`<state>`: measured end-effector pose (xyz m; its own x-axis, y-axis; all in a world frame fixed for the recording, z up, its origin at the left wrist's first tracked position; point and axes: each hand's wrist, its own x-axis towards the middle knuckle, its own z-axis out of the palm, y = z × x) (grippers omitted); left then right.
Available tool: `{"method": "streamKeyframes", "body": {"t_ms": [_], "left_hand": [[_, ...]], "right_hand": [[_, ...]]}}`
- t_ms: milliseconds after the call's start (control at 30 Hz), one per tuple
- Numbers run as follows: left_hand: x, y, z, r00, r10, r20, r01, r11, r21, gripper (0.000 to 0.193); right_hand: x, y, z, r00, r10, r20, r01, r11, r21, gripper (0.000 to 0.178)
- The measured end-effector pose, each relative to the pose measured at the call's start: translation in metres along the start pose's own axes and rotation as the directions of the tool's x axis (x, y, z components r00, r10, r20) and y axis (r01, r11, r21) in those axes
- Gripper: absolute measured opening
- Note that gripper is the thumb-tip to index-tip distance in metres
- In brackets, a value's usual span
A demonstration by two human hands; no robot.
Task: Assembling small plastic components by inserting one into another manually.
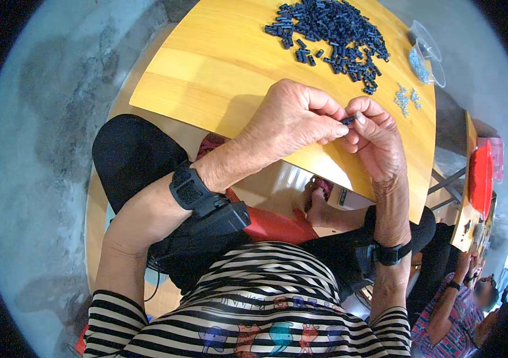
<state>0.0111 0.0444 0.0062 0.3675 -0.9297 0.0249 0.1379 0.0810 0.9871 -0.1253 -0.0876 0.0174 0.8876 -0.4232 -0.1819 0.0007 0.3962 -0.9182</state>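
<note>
Above the near edge of the yellow wooden table, my two hands meet fingertip to fingertip. Between them is a small black plastic piece (347, 120). My left hand (294, 117) pinches it from the left with thumb and forefinger. From the other side, my right hand (375, 136) is closed on it too, the thumb pressed near its end. The fingers cover most of the piece, so its exact kind is hidden. Beyond my hands lies a large pile of similar short black pieces (340, 36). A few small shiny bits (406, 99) lie right of the pile.
The yellow table (206, 65) carries a clear plastic tub (434, 59) with small bluish bits at its right edge. A red container (480, 179) stands on another table at the right. At the lower right sits another person (454, 316). A grey wall (45, 149) is to the left.
</note>
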Motion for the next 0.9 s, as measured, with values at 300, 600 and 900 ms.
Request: {"method": "streamKeyframes", "body": {"t_ms": [300, 600, 900], "left_hand": [[0.001, 0.005, 0.003, 0.997, -0.078, 0.024, 0.079, 0.996, -0.048, 0.022], [0.003, 0.004, 0.004, 0.996, -0.086, 0.01, 0.086, 0.995, -0.049, 0.023], [0.019, -0.015, 0.008, 0.93, 0.366, -0.035, -0.306, 0.823, 0.479, 0.012]], "right_hand": [[0.001, 0.001, -0.001, 1.0, 0.002, -0.021, -0.002, 1.0, -0.004, 0.012], [0.0, 0.001, -0.003, 1.0, -0.009, 0.003, 0.008, 0.996, 0.083, 0.014], [0.002, -0.007, -0.002, 0.989, -0.112, -0.096, 0.071, 0.932, -0.355, 0.008]]}}
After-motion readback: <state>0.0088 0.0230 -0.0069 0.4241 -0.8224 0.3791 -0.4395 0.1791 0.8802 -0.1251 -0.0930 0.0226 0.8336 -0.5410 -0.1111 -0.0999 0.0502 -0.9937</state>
